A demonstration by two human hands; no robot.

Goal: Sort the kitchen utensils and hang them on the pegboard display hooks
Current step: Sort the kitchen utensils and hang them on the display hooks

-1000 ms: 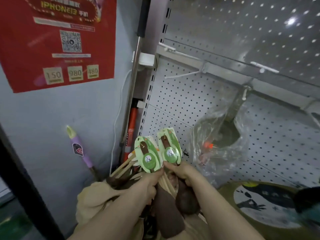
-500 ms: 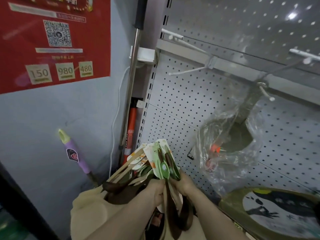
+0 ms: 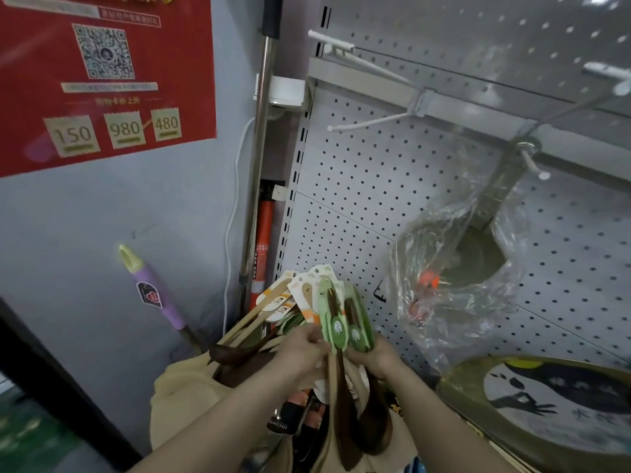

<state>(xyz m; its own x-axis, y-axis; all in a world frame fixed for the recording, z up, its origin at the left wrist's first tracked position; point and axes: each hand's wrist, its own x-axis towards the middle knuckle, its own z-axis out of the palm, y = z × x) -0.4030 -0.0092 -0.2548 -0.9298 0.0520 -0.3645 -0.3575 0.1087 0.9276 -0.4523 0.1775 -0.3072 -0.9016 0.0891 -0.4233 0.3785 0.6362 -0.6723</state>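
Two dark wooden spoons with green card labels (image 3: 345,322) stand upright between my hands. My left hand (image 3: 300,349) pinches the left spoon below its label, and my right hand (image 3: 379,356) grips the right one. Behind them lean several more carded wooden utensils (image 3: 283,302) with white and orange labels, sticking out of a beige cloth bag (image 3: 184,394). The white pegboard (image 3: 368,186) rises ahead, with bare white hooks (image 3: 368,122) at upper middle. A metal ladle wrapped in clear plastic (image 3: 471,254) hangs from a hook (image 3: 532,162) to the right.
A red poster (image 3: 102,80) hangs on the grey wall at left. A metal pole (image 3: 256,165), an orange pump (image 3: 263,247) and a purple-handled tool (image 3: 153,291) stand in the corner. A round olive tray with a bird picture (image 3: 546,404) sits at lower right.
The two green-labelled spoons have been drawn together and turned edge-on, closer to the other carded utensils. The view has tipped down and nearer to the pegboard.
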